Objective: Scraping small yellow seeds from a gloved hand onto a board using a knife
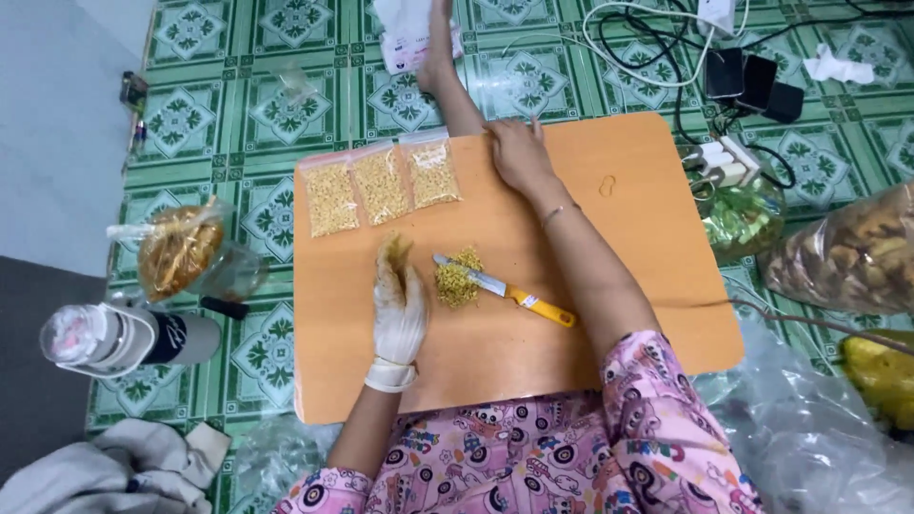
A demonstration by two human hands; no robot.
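My left hand [398,309] wears a white glove and pinches a small bundle of yellow-brown dried strands [393,251] against the orange board [647,286]. Just right of it lies a little pile of chopped bits [458,278], with the blade of a yellow-handled knife [505,289] resting on it. My bare right hand [519,152] lies flat near the board's far edge and holds nothing. Three small clear bags of chopped yellow material [381,183] sit in a row at the board's far left.
On the green tiled floor, a plastic bag of dried strands [177,249] and a bottle [114,338] sit to the left. A power strip [724,164], cables, a bag of green pieces [745,219] and a bag of brown pieces [852,257] lie to the right. A bare foot [440,52] rests beyond the board.
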